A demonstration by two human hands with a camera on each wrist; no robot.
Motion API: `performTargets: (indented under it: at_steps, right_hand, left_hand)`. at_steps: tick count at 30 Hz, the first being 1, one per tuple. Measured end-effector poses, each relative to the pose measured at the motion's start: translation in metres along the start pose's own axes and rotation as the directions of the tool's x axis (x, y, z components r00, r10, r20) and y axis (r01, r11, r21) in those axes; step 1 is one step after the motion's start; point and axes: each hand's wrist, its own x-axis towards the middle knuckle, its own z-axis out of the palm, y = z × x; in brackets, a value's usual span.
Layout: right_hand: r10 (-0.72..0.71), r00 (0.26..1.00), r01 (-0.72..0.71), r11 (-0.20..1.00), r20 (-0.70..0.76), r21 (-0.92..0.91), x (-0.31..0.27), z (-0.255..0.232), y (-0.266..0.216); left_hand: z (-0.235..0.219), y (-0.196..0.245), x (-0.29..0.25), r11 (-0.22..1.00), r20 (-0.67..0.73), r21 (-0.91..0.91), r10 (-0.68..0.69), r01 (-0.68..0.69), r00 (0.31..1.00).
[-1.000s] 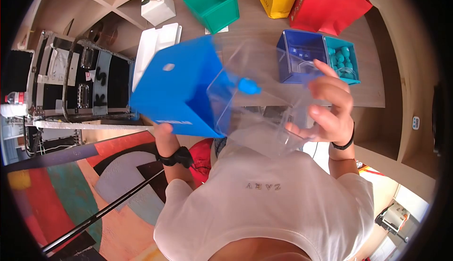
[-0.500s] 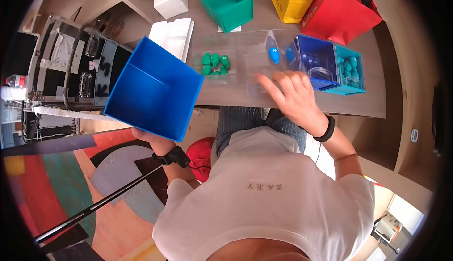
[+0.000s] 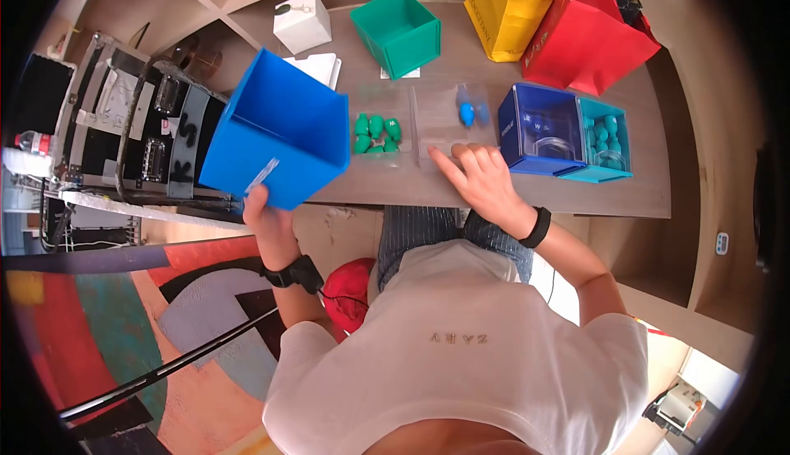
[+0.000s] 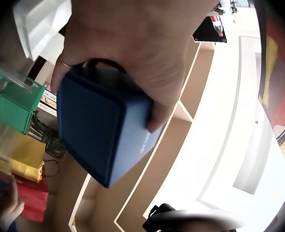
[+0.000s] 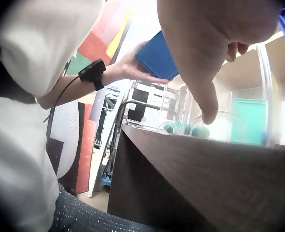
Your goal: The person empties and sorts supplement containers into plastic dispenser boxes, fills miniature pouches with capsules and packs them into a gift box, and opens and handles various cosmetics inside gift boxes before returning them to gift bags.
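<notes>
In the head view the left hand grips a blue bin from beneath, its thumb on the outer wall and the bin's mouth facing up and away. The left wrist view shows the bin's base with that hand round it. The right hand touches the near edge of a clear box on the table, fingers loosely bent. Inside that box lies a blue bulb-shaped piece. Beside it, another clear box holds several green pieces.
Right of the clear boxes stand a dark blue bin and a teal bin with teal pieces. A green bin, white box, yellow bag and red bag stand at the back. White trays are partly behind the held bin.
The clear box held by the right hand is now down on the table beside the green pieces' box. The left hand has tilted the blue bin so its mouth faces farther from the body.
</notes>
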Motion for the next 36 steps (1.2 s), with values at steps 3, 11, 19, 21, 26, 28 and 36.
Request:
performTargets:
  at_steps: [3, 11, 19, 21, 26, 28, 36]
  right_hand:
    - [0.024, 1.0, -0.024, 0.999, -0.014, 0.047, 0.002, -0.001, -0.001]
    - [0.106, 0.994, -0.102, 0.982, -0.017, 0.161, -0.005, -0.03, -0.011]
    - [0.352, 0.932, -0.33, 0.922, -0.086, 0.201, -0.038, -0.094, 0.017]
    - [0.426, 0.899, -0.407, 0.898, -0.103, 0.164, -0.045, -0.102, 0.029]
    - [0.489, 0.864, -0.48, 0.872, -0.122, 0.098, -0.055, -0.105, 0.051]
    - [0.519, 0.849, -0.51, 0.853, -0.093, 0.109, -0.055, -0.105, 0.057]
    - [0.456, 0.883, -0.467, 0.877, 0.109, 0.116, -0.053, -0.108, 0.072]
  left_hand:
    - [0.058, 0.016, 0.037, 0.992, 0.012, 0.128, 0.011, -0.012, 1.0]
    - [0.141, -0.038, 0.189, 0.769, 0.425, 0.504, 0.175, -0.393, 0.888]
    - [0.156, -0.112, 0.241, 0.754, 0.476, 0.583, -0.015, -0.303, 0.88]
    - [0.155, -0.119, 0.241, 0.756, 0.483, 0.584, -0.03, -0.296, 0.875]
    - [0.153, -0.12, 0.237, 0.769, 0.46, 0.586, -0.056, -0.255, 0.886]
    - [0.151, -0.118, 0.238, 0.79, 0.481, 0.557, -0.056, -0.256, 0.875]
    - [0.123, -0.118, 0.258, 0.775, 0.416, 0.626, -0.241, -0.084, 0.877]
